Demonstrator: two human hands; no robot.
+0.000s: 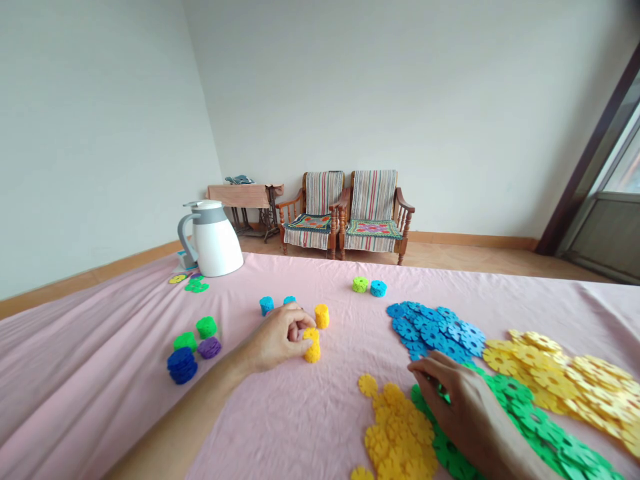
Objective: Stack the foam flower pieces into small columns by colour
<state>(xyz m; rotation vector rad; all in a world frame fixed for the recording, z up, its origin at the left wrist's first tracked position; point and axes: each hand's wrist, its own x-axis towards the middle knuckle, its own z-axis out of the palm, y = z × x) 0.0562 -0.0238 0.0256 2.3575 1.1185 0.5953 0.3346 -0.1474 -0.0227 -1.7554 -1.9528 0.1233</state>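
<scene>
My left hand (285, 333) grips a short stack of orange-yellow plastic snowflake discs (312, 347) between thumb and fingers. Just behind it stands another orange-yellow stack (322, 317). Two blue stacks are beyond the hand, one of them a light blue stack (267, 306). My right hand (463, 400) hovers over the pile of green discs (515, 393), its fingers curled together; what is between them, if anything, is hidden. Around it lie a pile of blue discs (435, 330), a loose pile of orange-yellow discs (400, 433) and a paler yellow pile (560, 373).
On the pink cloth (280, 427), a dark blue stack (182, 365), green stacks (206, 327) and a purple stack (209, 347) stand left. A white jug (215, 243) is at the back left. Lime (360, 285) and blue stacks (379, 289) sit near the far edge.
</scene>
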